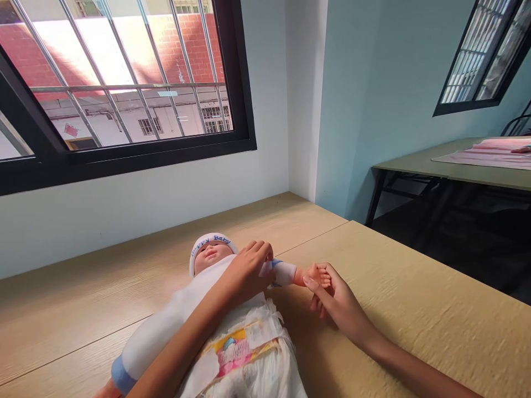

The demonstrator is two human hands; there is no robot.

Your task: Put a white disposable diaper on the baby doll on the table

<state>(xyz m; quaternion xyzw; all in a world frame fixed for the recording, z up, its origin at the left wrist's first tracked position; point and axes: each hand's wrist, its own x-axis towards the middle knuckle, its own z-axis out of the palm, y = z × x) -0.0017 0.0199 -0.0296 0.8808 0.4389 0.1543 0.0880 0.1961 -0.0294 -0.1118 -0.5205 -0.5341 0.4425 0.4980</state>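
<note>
A baby doll (207,309) lies on its back on the wooden table (415,309), head toward the window. It wears a white hat with blue lettering (211,241), a white top with blue cuffs and a nappy (249,354). My left hand (249,271) reaches across the doll's chest and its fingers pinch the white sleeve (284,272) of the doll's outstretched arm. My right hand (332,296) is closed round the doll's small hand (317,275) at the end of that arm.
A white wall with a barred black-framed window (124,83) runs along the table's far edge. To the right stands a second table (456,168) with a pink cloth (493,152); dark floor lies between the two tables.
</note>
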